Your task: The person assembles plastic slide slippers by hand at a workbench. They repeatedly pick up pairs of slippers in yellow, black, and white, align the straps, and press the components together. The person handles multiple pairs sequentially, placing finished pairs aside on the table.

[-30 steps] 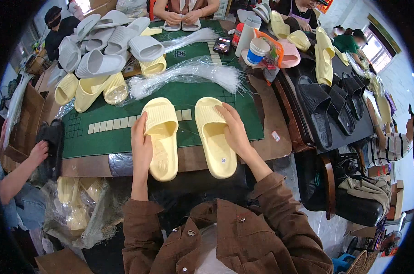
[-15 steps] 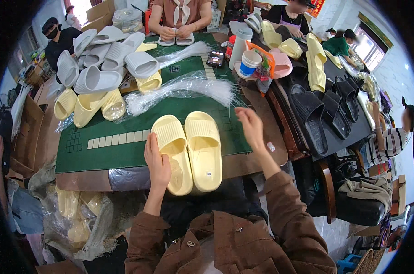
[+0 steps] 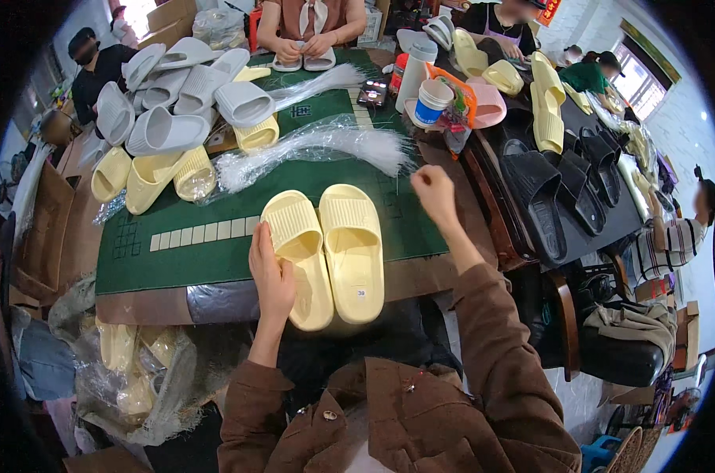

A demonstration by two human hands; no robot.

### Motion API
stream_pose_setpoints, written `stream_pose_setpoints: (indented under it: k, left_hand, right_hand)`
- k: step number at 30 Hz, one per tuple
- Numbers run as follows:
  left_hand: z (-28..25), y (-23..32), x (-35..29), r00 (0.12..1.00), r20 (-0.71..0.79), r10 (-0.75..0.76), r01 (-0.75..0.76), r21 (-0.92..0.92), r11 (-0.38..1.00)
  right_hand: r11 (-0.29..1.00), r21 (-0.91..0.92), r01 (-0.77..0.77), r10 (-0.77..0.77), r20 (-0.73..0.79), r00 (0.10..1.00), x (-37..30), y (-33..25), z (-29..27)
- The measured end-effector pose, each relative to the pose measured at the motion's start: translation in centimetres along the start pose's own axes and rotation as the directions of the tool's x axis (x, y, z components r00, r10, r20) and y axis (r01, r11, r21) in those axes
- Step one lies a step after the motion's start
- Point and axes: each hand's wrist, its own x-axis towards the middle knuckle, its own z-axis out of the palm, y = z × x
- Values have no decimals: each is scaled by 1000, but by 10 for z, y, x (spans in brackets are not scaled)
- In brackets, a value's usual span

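A pair of pale yellow slide slippers (image 3: 354,264) lies side by side at the near edge of the green mat, toes pointing away from me. My left hand (image 3: 271,268) is closed on the outer side of the left slipper, thumb toward its footbed. A small white sticker (image 3: 361,293) shows on the right slipper's heel. My right hand (image 3: 434,193) is raised to the right of the slippers, fingers curled together; anything in them is too small to make out. Nearest to it is the loose end of a bundle of thin clear plastic strands (image 3: 318,154), partly wrapped in film.
Grey and yellow slippers (image 3: 168,134) are heaped at the left of the green mat (image 3: 176,272). A white-and-blue cup (image 3: 434,102) and a bottle (image 3: 415,75) stand at the back right. Black slippers (image 3: 535,201) lie on the right-hand table. Across from me, a person's hands (image 3: 304,49) handle grey slippers.
My right hand has moved slightly away from me, and its fingers are curled more tightly. My left hand stays on the left slipper; the pair sits slightly higher in view.
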Motion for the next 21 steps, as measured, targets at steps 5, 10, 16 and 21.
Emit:
stream_pose_setpoints:
  k: [5, 10, 16, 21]
  left_hand:
    - [0, 4, 1, 1000, -1, 3, -3, -1, 1000]
    - [1, -2, 0, 1000, -10, 7, -7, 13, 1000]
    - [1, -2, 2, 1000, 7, -18, 18, 17, 1000]
    - [-14, -17, 15, 998, -3, -70, 67, -268, 961]
  right_hand:
    - [274, 947, -168, 355, 62, 933, 14, 12, -72]
    - [10, 987, 159, 20, -159, 987, 19, -35, -137]
    - [627, 776, 69, 80, -152, 985, 14, -77, -131]
    - [612, 760, -219, 173, 142, 975, 8, -47, -92]
